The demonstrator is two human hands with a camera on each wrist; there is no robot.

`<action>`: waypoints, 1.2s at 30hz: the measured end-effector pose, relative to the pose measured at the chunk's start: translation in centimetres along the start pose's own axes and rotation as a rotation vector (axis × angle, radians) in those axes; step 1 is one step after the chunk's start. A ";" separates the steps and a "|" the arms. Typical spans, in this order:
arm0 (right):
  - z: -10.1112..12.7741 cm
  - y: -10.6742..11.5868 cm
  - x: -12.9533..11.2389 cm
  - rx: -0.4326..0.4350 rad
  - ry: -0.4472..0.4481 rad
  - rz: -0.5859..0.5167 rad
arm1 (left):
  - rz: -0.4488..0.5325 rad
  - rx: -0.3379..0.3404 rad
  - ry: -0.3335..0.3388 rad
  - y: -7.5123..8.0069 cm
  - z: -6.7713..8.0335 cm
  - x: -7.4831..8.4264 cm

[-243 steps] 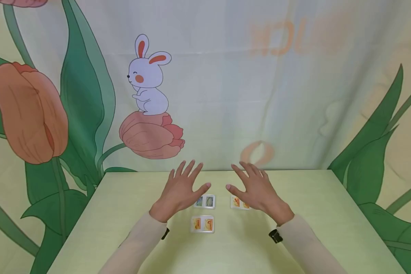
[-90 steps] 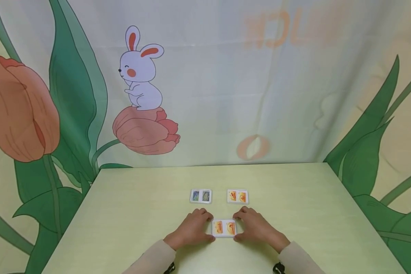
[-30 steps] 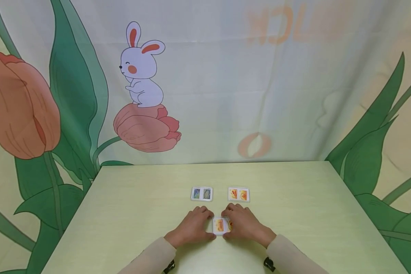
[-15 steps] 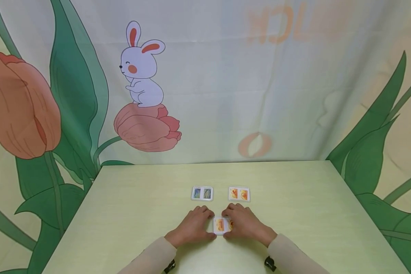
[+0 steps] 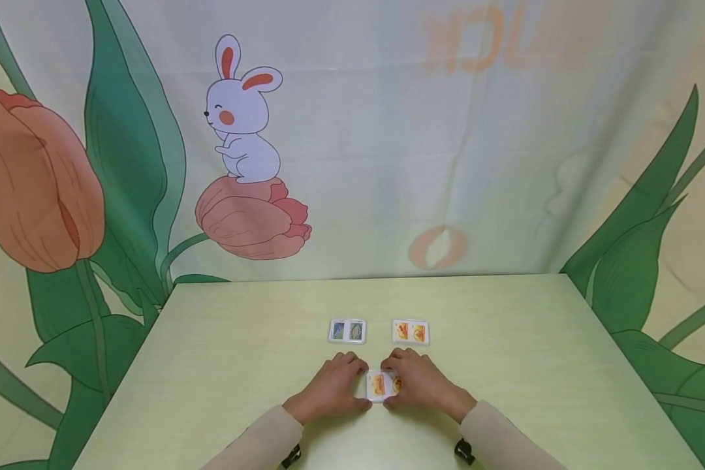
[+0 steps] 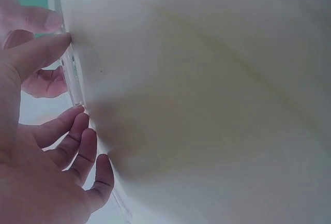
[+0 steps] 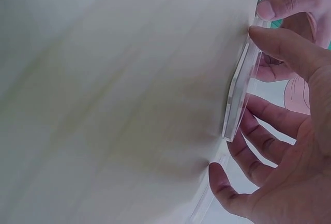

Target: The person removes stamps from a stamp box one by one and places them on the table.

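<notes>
Nearest the person, the left hand point(image 5: 331, 390) and right hand point(image 5: 420, 386) are both pinching the orange picture tile point(image 5: 378, 385) by its edges, each grip narrow on it, low over the bench point(image 5: 223, 365). Against a moment ago, the right hand is still covering the tile's right half. Farther off, the blue-green tile point(image 5: 347, 331) and the second orange tile point(image 5: 410, 332) are lying unmoved. The backdrop point(image 5: 476, 130) lettering is showing mirrored and faint, unreadable.

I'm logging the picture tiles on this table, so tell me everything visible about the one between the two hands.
The near tile is a small clear-edged slab, seemingly acrylic, with orange-and-yellow pictures on a white face. It lies near the table's front middle. The left hand grips its left end, and the right hand grips and partly covers its right end. The right wrist view shows that edge raised.
</notes>
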State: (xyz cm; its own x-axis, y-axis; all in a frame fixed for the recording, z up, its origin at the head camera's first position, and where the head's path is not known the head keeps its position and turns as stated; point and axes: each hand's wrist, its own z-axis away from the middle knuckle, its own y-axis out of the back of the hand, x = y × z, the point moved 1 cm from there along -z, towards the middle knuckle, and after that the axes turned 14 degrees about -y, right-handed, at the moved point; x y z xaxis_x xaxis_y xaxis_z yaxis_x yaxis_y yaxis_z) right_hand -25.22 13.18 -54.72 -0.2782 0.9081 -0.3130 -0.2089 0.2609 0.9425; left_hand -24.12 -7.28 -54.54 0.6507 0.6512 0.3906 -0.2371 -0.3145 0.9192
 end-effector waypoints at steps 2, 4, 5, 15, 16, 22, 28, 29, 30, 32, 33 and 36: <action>0.0 0.0 0.0 0.000 -0.001 0.001 | 0.004 0.001 -0.002 0.0 0.0 0.0; -0.1 -0.1 0.0 0.002 -0.001 0.001 | 0.002 -0.002 -0.003 0.0 0.0 -0.1; -0.1 -0.1 0.0 0.002 0.000 0.002 | 0.001 -0.003 -0.003 -0.1 0.0 -0.1; -0.1 -0.1 0.1 0.007 0.003 0.001 | -0.015 -0.015 -0.009 -0.2 -0.1 -0.2; -0.1 -0.1 0.1 0.008 0.005 0.000 | -0.016 -0.016 -0.009 -0.2 -0.1 -0.2; -0.2 -0.1 0.0 0.006 -0.001 0.008 | -0.005 -0.019 -0.011 -0.2 -0.2 -0.1; -0.3 -0.3 0.0 0.006 -0.008 0.029 | 0.007 -0.011 -0.019 -0.2 -0.1 -0.1; -0.3 -0.3 0.0 0.007 -0.008 0.029 | 0.006 -0.011 -0.022 -0.3 0.0 -0.1; -0.3 -0.3 0.0 0.009 -0.006 0.029 | 0.004 -0.010 -0.024 -0.2 0.0 -0.1; -0.3 -0.3 0.0 0.011 -0.005 0.026 | 0.002 -0.010 -0.027 -0.3 0.0 -0.2; -0.3 -0.2 0.0 0.011 -0.005 0.022 | 0.002 -0.011 -0.025 -0.3 0.0 -0.2; -0.2 -0.1 0.0 0.006 -0.010 0.016 | -0.005 -0.018 -0.017 -0.3 -0.1 -0.1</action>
State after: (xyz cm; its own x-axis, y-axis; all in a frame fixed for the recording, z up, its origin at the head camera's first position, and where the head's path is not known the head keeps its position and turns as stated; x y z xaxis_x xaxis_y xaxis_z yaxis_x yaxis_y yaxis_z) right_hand -25.39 13.05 -54.84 -0.2723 0.9152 -0.2970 -0.1994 0.2483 0.9479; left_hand -24.23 -7.21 -54.84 0.6639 0.6407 0.3856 -0.2471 -0.2988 0.9218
